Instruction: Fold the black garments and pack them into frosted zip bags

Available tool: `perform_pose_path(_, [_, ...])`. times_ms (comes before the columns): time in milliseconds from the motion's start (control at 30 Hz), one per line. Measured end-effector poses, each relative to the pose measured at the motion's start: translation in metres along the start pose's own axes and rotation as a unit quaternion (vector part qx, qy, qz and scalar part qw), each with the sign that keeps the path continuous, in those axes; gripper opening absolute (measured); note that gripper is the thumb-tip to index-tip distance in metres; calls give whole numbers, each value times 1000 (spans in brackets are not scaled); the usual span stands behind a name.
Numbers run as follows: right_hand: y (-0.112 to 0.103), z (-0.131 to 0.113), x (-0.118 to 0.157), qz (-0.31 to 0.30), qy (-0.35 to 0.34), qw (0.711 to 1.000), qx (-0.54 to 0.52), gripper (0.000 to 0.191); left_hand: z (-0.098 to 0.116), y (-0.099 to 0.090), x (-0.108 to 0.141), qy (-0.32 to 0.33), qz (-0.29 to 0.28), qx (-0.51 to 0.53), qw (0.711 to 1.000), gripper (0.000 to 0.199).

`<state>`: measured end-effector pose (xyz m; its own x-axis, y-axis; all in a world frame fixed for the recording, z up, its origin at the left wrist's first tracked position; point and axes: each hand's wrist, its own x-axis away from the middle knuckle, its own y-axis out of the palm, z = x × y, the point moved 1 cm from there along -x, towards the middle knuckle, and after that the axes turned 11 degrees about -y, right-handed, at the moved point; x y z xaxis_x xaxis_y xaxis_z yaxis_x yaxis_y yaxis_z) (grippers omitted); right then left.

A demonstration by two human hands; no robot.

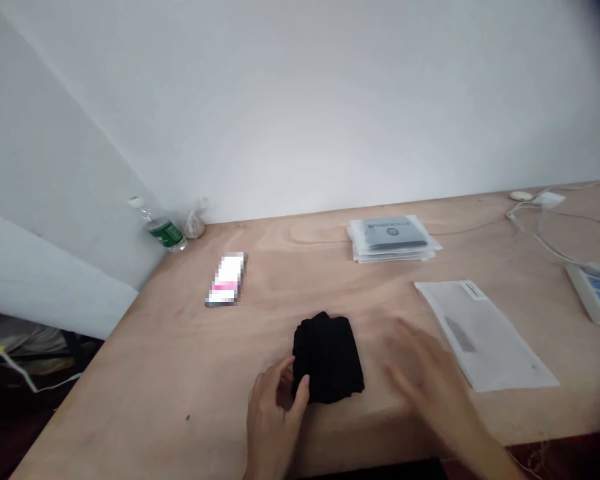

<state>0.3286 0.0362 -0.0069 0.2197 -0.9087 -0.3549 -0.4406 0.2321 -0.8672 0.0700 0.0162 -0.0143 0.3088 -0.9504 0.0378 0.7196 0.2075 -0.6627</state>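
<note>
Evidently folded into a compact bundle, the black cloth [330, 360] lies on the wooden table [180, 360], near its front edge and between the 2 hands. The left hand [277, 407] is at the cloth's left side, its thumb and forefinger parted, their tips right at the folded edge; whether they press on the fabric, I cannot tell. The right hand [420, 363], blurred, is apart from the cloth on the other side, its thumb and fingers loosely spread, with nothing visible in its grasp.

Just beyond the right hand lies 1 flat, frosted bag [485, 340] with a small white label at its far edge. Farther back is a stack of packets [395, 235], the top 1 showing grey contents and a dark round logo. A phone [227, 279] with a pixelated screen lies left of the stack. Near the far-left corner are a green-labelled bottle [166, 233] and, just beside it, a small clear bag [195, 225]. At the far right are a white power strip [593, 293] and pale cables [540, 241].
</note>
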Motion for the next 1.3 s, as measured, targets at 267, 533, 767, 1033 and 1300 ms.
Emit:
perform_pose_path(267, [47,-93,-26,-67,-107,978,-164,70,31,2,-1,19,-54,136,989,23])
perform_pose_path(533, [7,-14,-20,115,150,962,-196,37,27,23,8,253,-125,-29,959,59])
perform_pose_path(767, [4,37,-10,14,212,967,-141,47,20,18,1,231,-69,11,970,23])
perform_pose_path(1033, [6,45,-8,-35,189,972,-134,45,-20,-28,5,-108,137,117,978,52])
perform_pose_path(1300, [8,50,-4,-41,137,989,-48,42,-41,-48,-5,-29,155,-112,981,47])
